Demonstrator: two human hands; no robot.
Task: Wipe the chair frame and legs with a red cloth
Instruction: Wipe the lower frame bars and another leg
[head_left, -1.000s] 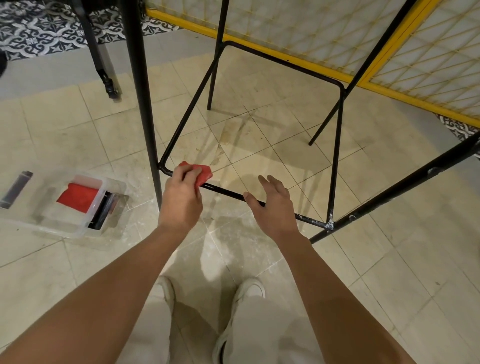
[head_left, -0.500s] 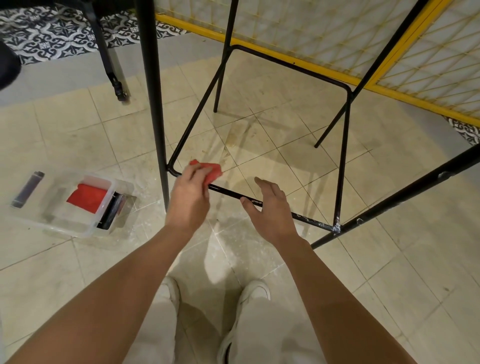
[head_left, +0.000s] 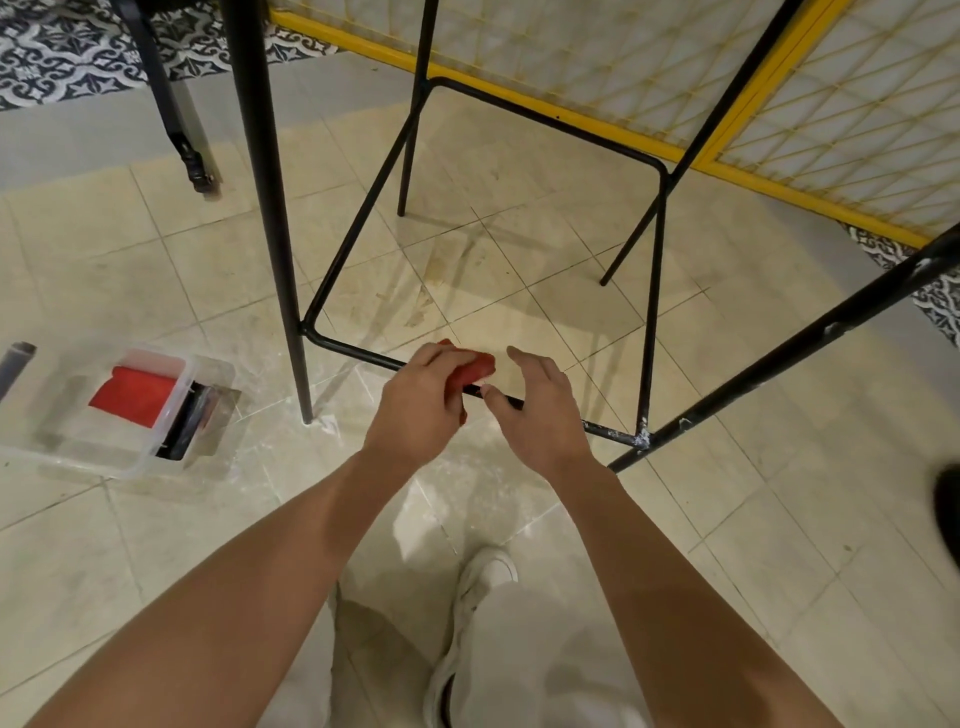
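The light is warm, soft and fairly bright. The floor shines a little in the middle of the frame. Pale shadows of the chair legs lie on it. Straight lines bend near the edges.

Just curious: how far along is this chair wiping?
Partway through. The left hand holds the red cloth on the near footrest bar; its left stretch looks clean. The right hand is open beside it. White specks at the right corner and the legs likely remain.
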